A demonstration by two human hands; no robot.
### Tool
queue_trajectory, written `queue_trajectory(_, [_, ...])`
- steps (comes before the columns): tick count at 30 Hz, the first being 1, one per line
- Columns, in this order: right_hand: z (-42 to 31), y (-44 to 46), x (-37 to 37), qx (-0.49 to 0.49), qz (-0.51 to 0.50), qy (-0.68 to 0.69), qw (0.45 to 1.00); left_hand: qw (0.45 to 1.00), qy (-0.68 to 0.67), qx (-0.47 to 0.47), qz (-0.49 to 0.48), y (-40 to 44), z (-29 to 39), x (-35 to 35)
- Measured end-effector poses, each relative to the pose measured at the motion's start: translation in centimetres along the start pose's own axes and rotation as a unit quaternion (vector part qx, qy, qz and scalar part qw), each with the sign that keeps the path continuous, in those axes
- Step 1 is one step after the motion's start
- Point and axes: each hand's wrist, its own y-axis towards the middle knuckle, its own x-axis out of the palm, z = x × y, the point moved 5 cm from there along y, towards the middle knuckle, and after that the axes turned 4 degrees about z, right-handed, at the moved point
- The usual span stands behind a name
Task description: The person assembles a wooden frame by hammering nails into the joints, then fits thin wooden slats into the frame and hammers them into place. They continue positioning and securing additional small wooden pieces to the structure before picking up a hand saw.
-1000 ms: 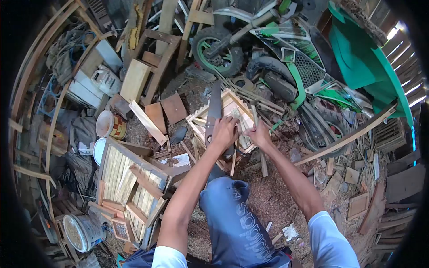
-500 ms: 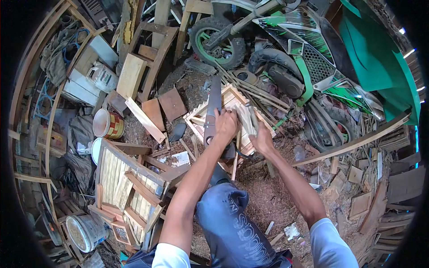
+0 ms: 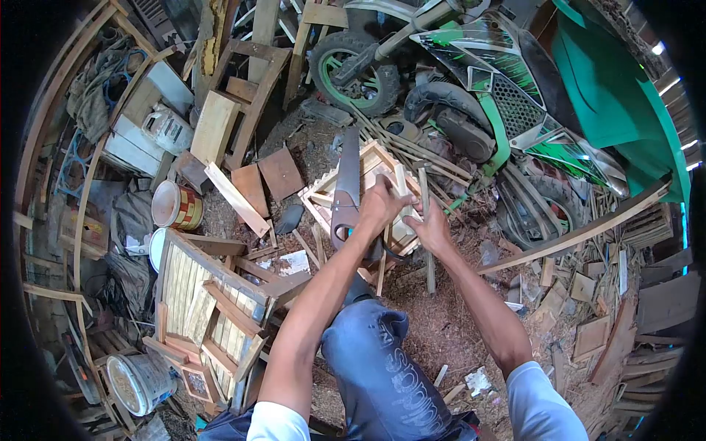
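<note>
Left hand (image 3: 378,207) has its fingers curled round a pale wood strip (image 3: 401,176), and the right hand (image 3: 432,226) seems to pinch a greyish stick (image 3: 423,188) beside it, probably so neither slips. Slatted wooden frame (image 3: 373,163) sits right below the fingers, likely a handy rest; saw (image 3: 347,195) lies just left.

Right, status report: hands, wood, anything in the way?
Left hand gripping pale wood strip; right hand close beside, grip unclear. Wooden frame beneath. Saw near left hand.
</note>
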Motion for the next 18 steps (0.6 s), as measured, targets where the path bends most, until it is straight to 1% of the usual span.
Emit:
queue_trajectory(3, [-0.4,0.0,0.3,-0.029,0.012,0.001,0.999,0.998,-0.052,0.007,0.024,0.4,-0.7,0.7])
queue_trajectory(5, [-0.6,-0.2,0.4,-0.050,0.025,-0.001,0.998,0.996,-0.076,-0.038,0.002,1.1,-1.9,1.2])
queue_trajectory(6, [0.1,0.1,0.7,-0.032,0.008,-0.001,0.999,0.994,-0.087,-0.061,-0.009,1.3,-2.5,1.2])
queue_trajectory(7, [0.8,0.3,1.0,-0.012,-0.010,0.000,1.000,0.995,-0.091,-0.039,-0.006,1.1,-2.7,1.0])
queue_trajectory(8, [1.5,0.5,1.3,0.007,-0.028,0.000,1.000,0.990,-0.128,-0.060,-0.017,1.1,-3.2,1.0])
queue_trajectory(10, [1.3,0.2,0.9,0.006,-0.024,-0.021,0.999,0.973,-0.202,-0.102,-0.042,1.1,-4.3,1.5])
queue_trajectory(11, [1.2,0.0,0.7,0.006,-0.022,-0.032,0.999,0.968,-0.221,-0.106,-0.054,1.3,-4.8,1.8])
queue_trajectory(14, [1.4,-0.4,0.7,-0.014,-0.015,-0.027,0.999,0.928,-0.363,-0.086,-0.021,1.6,-6.1,2.6])
queue_trajectory(17, [0.1,-1.1,0.2,-0.066,0.048,-0.038,0.996,0.879,-0.448,-0.160,-0.035,-0.1,-3.2,0.7])
queue_trajectory(18, [-0.3,-1.2,0.1,-0.047,0.053,-0.011,0.997,0.867,-0.467,-0.172,-0.030,-0.6,-2.3,-0.1])
